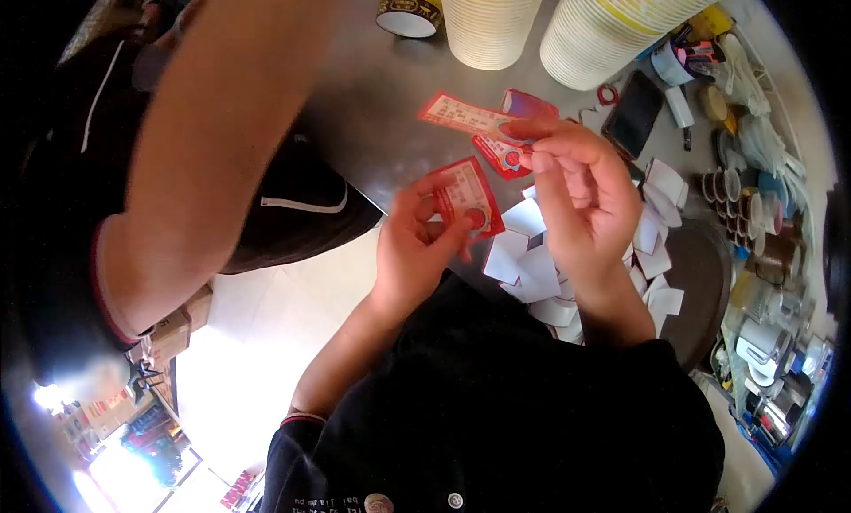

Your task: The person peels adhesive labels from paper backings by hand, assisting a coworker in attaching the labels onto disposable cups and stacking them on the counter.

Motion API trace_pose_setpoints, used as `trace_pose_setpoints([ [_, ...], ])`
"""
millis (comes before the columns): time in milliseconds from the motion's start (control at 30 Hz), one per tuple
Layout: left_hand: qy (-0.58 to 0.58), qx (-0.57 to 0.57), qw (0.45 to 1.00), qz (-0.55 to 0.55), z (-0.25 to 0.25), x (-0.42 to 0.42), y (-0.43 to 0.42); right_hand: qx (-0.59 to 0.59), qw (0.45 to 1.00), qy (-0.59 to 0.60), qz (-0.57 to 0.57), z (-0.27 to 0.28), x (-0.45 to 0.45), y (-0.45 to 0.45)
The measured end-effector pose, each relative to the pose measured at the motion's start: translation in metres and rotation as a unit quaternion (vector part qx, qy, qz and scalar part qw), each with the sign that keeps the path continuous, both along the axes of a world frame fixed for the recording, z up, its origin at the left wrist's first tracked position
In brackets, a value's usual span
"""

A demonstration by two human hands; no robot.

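My left hand (412, 247) is closed around a small stack of red printed cards (463, 192), its thumb lying over their lower edge. Between the thumb and fingers of my right hand (589, 194) is pinched a single red printed card (465, 114), its free end reaching left over the grey table. Another red card (503, 157) shows just beneath the right fingers, and a red and purple packet (530, 104) is partly hidden behind them. Many white folded paper pieces (536, 274) lie in a loose pile below my right hand and wrist.
Tall stacks of paper cups (493, 26) stand at the back beside a yellow cup (409, 8). A black phone (634, 114) lies right of my right hand. Another person's bare arm (222, 132) reaches across at left. Shelves of small goods (762, 229) line the right side.
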State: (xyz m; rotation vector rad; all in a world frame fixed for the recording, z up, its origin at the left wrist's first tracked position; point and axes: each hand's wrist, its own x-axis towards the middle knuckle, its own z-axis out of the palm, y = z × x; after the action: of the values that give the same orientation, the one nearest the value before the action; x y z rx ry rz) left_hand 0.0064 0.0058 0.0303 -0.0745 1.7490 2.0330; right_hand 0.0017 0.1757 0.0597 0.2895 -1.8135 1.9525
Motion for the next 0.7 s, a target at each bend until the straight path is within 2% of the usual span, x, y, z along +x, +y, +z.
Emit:
trace_pose_setpoints([
  [333, 0.021, -0.046, 0.999, 0.016, 0.016, 0.011, -0.008, 0.058, 0.998, 0.029, 0.003, 0.002, -0.003, -0.012],
  [467, 0.025, -0.017, 0.999, 0.02, 0.014, 0.013, -0.012, 0.11, 0.992, 0.066, 0.001, 0.004, -0.006, -0.013],
  [567, 0.028, -0.017, 0.999, 0.038, 0.02, 0.014, -0.012, 0.128, 0.99, 0.027, 0.053, 0.009, -0.001, -0.014],
  [700, 0.028, -0.001, 0.999, 0.045, 0.023, 0.016, -0.014, 0.138, 0.988, 0.028, 0.057, 0.01, -0.002, -0.021],
])
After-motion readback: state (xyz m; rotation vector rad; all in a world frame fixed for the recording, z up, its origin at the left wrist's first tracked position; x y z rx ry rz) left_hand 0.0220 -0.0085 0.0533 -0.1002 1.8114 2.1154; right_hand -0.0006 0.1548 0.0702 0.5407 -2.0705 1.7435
